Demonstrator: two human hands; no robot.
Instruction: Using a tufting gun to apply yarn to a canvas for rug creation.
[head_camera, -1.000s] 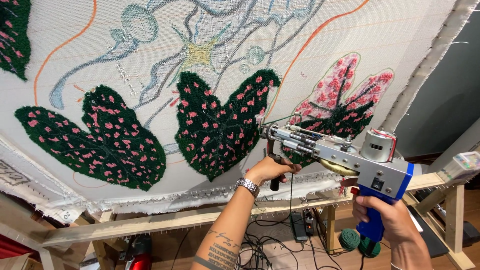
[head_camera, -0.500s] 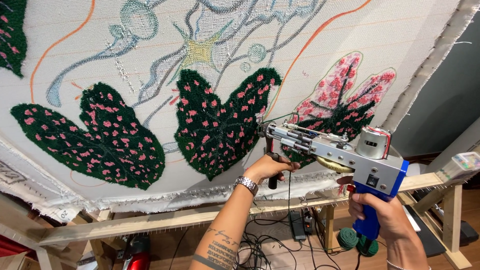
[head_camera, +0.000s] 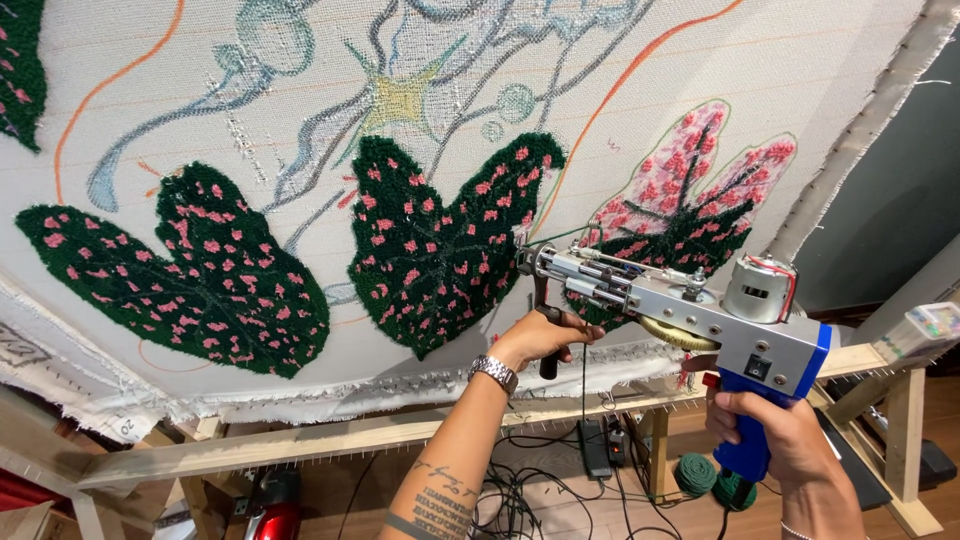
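Head view looks up along a stretched tufting cloth (head_camera: 700, 60) on a wooden frame (head_camera: 330, 440), and you hold a tufting gun (head_camera: 690, 315) against it with both hands. Your left hand (head_camera: 540, 338) has its grip clenched round the black front handle under the gun's nose; a metal watch (head_camera: 494, 372) sits on that wrist. Your right hand (head_camera: 775, 435) has its grip clenched round the blue rear handle, low at the right of the view. The gun's needle tip touches the cloth just at the right edge of the middle green leaf (head_camera: 440, 250), in the narrow bare strip between it and the pink leaf (head_camera: 690, 190). A green yarn strand runs from the tip up toward the pink leaf.

To the left, a second green leaf (head_camera: 190, 280) lies well apart from the gun, with bare cloth between the two green shapes. Above, drawn outlines and an orange line (head_camera: 640, 70) cross open, untufted cloth. The cloth's frayed right edge (head_camera: 870, 110) runs diagonally just beyond the pink leaf, so room on that side is tight. Its lower edge hangs over the frame rail close under your left hand. Below, cables (head_camera: 520, 480) and green yarn cones (head_camera: 695, 475) lie on the floor.
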